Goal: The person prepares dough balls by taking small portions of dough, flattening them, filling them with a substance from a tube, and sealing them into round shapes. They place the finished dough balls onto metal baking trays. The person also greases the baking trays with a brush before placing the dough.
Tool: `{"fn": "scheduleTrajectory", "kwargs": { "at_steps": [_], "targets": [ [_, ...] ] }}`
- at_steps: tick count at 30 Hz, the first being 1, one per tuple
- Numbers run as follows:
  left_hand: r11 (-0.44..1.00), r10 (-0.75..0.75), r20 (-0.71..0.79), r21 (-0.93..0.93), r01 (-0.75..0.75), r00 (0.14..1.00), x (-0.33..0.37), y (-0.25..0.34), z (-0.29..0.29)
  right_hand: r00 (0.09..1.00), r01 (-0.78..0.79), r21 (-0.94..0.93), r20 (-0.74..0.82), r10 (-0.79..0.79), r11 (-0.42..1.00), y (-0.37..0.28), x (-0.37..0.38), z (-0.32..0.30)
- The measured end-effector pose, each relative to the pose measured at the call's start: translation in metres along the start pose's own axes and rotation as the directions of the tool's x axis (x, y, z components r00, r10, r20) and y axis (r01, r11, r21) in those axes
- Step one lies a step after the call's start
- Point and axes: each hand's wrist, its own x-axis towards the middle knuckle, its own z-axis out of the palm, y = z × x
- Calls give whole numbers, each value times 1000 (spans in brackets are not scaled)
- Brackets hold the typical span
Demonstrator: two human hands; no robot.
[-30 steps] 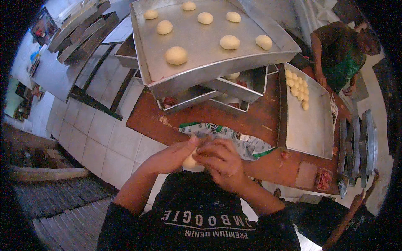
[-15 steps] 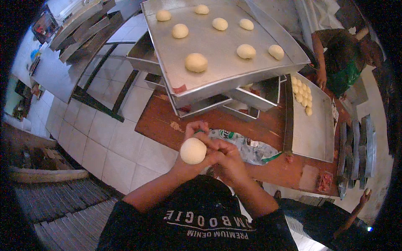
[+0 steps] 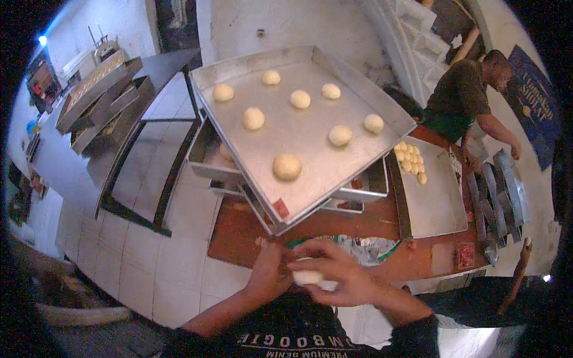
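Note:
Pale dough [image 3: 308,277] sits in the fingers of my right hand [image 3: 343,271], which curls over it low in front of the tray stack. Close beside it is my left hand [image 3: 270,274], thumb side toward the dough. Its fingers are blurred and partly hidden, so I cannot make out whether it touches the dough. Just beyond both hands, a large square metal tray [image 3: 322,152] carries several round dough balls [image 3: 287,167], spaced apart. A small red label [image 3: 280,207] lies in its near corner.
More metal trays [image 3: 215,170] are stacked crosswise underneath on a reddish-brown table [image 3: 239,232]. A plastic bag [image 3: 364,247] lies near my hands. At right, another tray [image 3: 439,203] holds clustered dough pieces [image 3: 410,161]; a co-worker [image 3: 462,95] reaches toward upright metal pans [image 3: 504,191].
The dough has gone from my left hand to my right hand's fingers. The view has shifted, so the tray appears lower and turned. The co-worker's arm now stretches toward the upright pans.

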Motion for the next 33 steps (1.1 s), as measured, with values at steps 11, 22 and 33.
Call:
{"fn": "scheduleTrajectory", "kwargs": {
  "at_steps": [11,22,33],
  "targets": [
    [817,-115,-147,549,178,982,-39,-141,16,724,195,-18,-672,-156,981,68,244,-212],
    [777,-199,-122,585,233,972,-51,-139,21,932,-227,-734,-354,-75,640,273,351,-194],
    [882,34,-88,471,12,995,-31,-151,16,857,-195,-566,-496,-142,801,129,284,-243]
  ]
}}
